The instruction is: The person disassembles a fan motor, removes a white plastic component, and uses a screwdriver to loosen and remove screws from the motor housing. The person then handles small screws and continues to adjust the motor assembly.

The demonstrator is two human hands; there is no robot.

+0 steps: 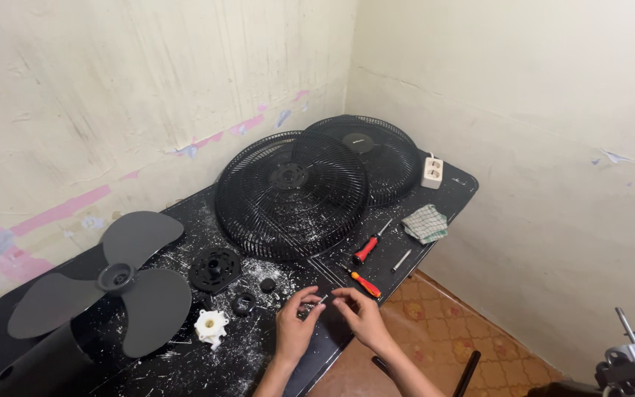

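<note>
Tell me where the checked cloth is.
In the head view, the checked cloth lies at the right edge of the black table, just in front of the white power strip and right of the red-handled screwdriver.

Table (435, 202) bearing: fan blade (104, 283) at left, two grilles (292, 195) overlapping at rear centre, socket block (432, 173) and cloth (425, 223) at right, two screwdrivers (367, 250) before the grilles, small hub parts (214, 270) between blade and hands (332, 316).

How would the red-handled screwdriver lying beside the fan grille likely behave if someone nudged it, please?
The red-handled screwdriver has a rounded handle and slim shaft, so it would probably roll across the black table. It looks stiff and light. White debris around it might slow it slightly.
</note>
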